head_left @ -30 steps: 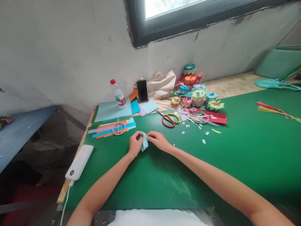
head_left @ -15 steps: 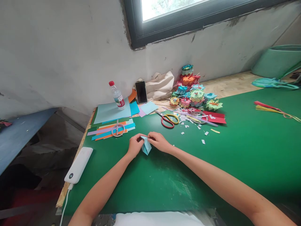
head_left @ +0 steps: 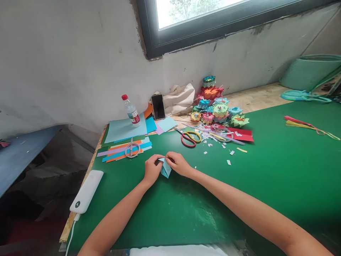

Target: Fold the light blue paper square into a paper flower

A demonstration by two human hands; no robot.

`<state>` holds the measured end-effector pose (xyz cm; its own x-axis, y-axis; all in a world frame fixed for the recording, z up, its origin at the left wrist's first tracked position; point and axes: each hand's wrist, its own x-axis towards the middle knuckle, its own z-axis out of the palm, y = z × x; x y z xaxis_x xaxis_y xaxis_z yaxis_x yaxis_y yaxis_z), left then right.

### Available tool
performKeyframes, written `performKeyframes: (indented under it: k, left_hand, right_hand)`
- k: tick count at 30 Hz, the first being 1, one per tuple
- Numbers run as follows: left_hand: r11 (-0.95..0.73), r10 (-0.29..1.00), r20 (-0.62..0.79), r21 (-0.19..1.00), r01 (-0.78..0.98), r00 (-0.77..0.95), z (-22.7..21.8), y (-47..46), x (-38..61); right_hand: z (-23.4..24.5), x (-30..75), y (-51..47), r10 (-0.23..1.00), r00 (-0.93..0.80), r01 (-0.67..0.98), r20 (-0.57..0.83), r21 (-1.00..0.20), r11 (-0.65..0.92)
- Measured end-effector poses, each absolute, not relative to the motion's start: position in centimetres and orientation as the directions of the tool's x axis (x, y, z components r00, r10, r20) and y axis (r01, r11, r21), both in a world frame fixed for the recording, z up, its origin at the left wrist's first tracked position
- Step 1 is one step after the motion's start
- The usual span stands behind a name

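Between my two hands is a small folded piece of light blue paper [head_left: 166, 170], its pointed end facing me. My left hand [head_left: 153, 168] pinches the paper at its left upper edge. On the other side, my right hand [head_left: 179, 163] grips the top right edge with thumb and fingers, close to the left fingertips. The paper's far edge is partly hidden by my fingers. Beyond the hands lie scissors [head_left: 188, 138] with one red and one yellow handle, and several coloured paper strips [head_left: 125, 152] with a ring-shaped object [head_left: 132, 149] on top.
A white power bank [head_left: 86, 192] with a cable lies at the table's left edge. Farther back are a bottle [head_left: 132, 113], a phone [head_left: 158, 106] and folded paper flowers [head_left: 217, 103]. Paper scraps [head_left: 210, 137] litter the green tabletop [head_left: 266, 170]. Tassels [head_left: 306, 125] lie at right.
Both hands keep hold of the blue paper, and my right fingers have shifted slightly along its top edge. The whole view has tilted a little.
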<state>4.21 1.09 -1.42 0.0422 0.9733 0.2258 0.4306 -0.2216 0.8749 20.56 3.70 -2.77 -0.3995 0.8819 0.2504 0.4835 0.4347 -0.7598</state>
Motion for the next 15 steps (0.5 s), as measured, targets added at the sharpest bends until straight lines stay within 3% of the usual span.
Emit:
performKeyframes:
  k: [7,15]
  left_hand:
    - [-0.376,0.923,0.373,0.814,0.442,0.099,-1.56,0.82,4.16]
    - [-0.462,0.887,0.403,0.785,0.412,0.226,-1.80,0.62,4.02]
  right_hand:
    - [-3.76,20.72,4.09,0.890,-0.389,0.442,0.237,-0.800,0.406]
    - [-3.64,21.35,4.64,0.886,-0.397,0.359,0.239,-0.848,0.389]
